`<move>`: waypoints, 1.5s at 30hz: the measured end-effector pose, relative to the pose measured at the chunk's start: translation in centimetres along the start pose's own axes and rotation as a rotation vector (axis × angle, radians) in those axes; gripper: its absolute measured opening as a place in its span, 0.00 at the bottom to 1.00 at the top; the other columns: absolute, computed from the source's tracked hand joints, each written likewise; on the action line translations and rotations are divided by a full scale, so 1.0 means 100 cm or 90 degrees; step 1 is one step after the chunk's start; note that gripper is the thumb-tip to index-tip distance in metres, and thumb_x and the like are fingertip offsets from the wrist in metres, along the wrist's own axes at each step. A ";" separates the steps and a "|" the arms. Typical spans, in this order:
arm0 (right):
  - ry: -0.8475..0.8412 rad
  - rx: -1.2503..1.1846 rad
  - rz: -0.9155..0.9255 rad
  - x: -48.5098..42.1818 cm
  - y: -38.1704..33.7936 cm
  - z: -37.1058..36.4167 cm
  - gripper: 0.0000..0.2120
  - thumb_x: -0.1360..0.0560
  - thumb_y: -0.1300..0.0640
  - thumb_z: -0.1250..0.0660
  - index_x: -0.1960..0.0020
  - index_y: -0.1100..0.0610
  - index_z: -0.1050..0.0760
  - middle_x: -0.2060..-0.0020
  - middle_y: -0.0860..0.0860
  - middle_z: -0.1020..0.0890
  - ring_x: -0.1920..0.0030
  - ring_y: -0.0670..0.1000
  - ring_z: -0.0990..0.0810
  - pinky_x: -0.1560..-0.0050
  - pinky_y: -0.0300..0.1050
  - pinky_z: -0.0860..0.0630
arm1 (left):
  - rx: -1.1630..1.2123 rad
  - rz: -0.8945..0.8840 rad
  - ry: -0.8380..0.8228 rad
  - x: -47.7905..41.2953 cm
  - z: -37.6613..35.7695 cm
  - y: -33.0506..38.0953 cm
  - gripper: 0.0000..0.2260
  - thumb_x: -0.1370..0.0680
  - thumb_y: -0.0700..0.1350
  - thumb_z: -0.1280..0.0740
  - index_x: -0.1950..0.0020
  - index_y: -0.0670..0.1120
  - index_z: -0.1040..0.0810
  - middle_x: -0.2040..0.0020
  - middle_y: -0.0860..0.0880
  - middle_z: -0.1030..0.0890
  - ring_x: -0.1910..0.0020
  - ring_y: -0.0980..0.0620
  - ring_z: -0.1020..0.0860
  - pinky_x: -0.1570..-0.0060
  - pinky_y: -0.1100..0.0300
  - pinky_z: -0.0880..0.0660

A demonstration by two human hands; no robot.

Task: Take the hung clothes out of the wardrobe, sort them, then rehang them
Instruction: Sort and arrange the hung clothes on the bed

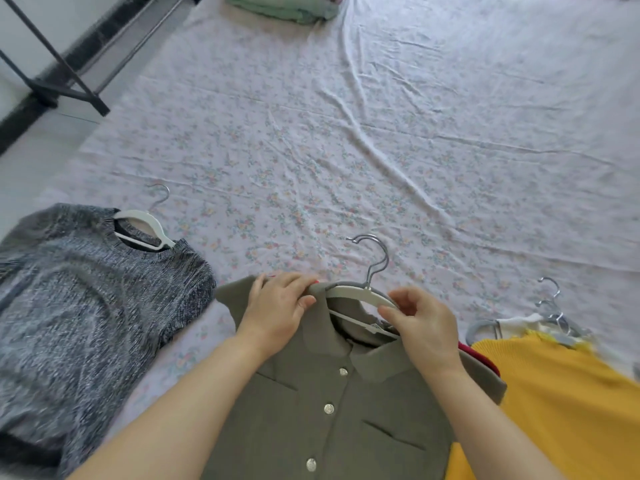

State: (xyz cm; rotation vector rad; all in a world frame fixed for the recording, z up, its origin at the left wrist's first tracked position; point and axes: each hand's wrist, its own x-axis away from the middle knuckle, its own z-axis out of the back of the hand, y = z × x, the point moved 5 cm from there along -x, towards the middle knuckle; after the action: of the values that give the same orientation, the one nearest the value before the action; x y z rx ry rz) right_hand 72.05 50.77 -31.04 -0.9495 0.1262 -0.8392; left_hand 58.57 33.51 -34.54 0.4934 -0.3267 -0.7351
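— What's on the left?
— A black metal frame (52, 64) stands far left, off the floral sheet (381, 150). Nearer, a grey knit sweater (86, 289) lies flat on a white hanger (145, 220).
— And the middle?
— Folded green cloth (287, 8) sits at the far edge. Near, the olive buttoned shirt (329, 410) lies collar away, with the shirt hanger (360, 292) in its neck. The left hand (277, 306) pinches the collar's left side. The right hand (426, 327) pinches the shirt hanger's right arm with curled fingers. Both forearms cover parts of the shirt.
— To the right?
— A yellow garment (554, 403) touches the shirt, with red cloth (478, 355) peeking between them. Grey hangers (554, 317) lie tangled just beyond.
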 end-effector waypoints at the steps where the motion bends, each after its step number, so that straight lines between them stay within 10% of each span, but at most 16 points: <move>1: 0.002 -0.008 0.010 0.012 -0.012 0.007 0.05 0.33 0.58 0.26 0.60 0.50 0.21 0.64 0.45 0.18 0.60 0.47 0.20 0.56 0.48 0.24 | 0.002 -0.003 0.017 0.010 0.014 0.005 0.15 0.20 0.50 0.42 0.34 0.53 0.29 0.36 0.54 0.26 0.35 0.53 0.32 0.33 0.50 0.46; 22: -0.002 -0.071 0.246 0.254 -0.250 -0.026 0.10 0.32 0.57 0.25 0.59 0.43 0.21 0.65 0.36 0.19 0.60 0.34 0.22 0.61 0.26 0.29 | 0.067 0.075 0.379 0.286 0.273 -0.013 0.08 0.26 0.48 0.37 0.53 0.49 0.20 0.57 0.53 0.20 0.56 0.49 0.22 0.54 0.52 0.32; 34: 0.012 -0.101 0.287 0.409 -0.357 -0.162 0.12 0.34 0.60 0.25 0.63 0.43 0.21 0.69 0.38 0.18 0.65 0.36 0.22 0.64 0.26 0.30 | 0.041 0.020 0.441 0.430 0.384 -0.153 0.09 0.28 0.49 0.34 0.53 0.46 0.20 0.58 0.51 0.19 0.56 0.47 0.22 0.52 0.53 0.33; 45: 0.018 -0.163 0.227 0.355 -0.413 -0.245 0.06 0.34 0.57 0.25 0.61 0.48 0.19 0.67 0.42 0.17 0.62 0.42 0.20 0.56 0.43 0.24 | 0.005 0.015 0.423 0.375 0.447 -0.242 0.09 0.26 0.46 0.31 0.48 0.45 0.20 0.53 0.48 0.18 0.50 0.45 0.23 0.48 0.54 0.38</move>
State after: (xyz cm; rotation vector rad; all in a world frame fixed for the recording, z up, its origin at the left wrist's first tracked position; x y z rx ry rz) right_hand 61.73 -2.21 -5.43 -1.1140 0.4233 -0.5139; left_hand 51.33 -22.32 -5.80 0.7077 0.2848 -0.5105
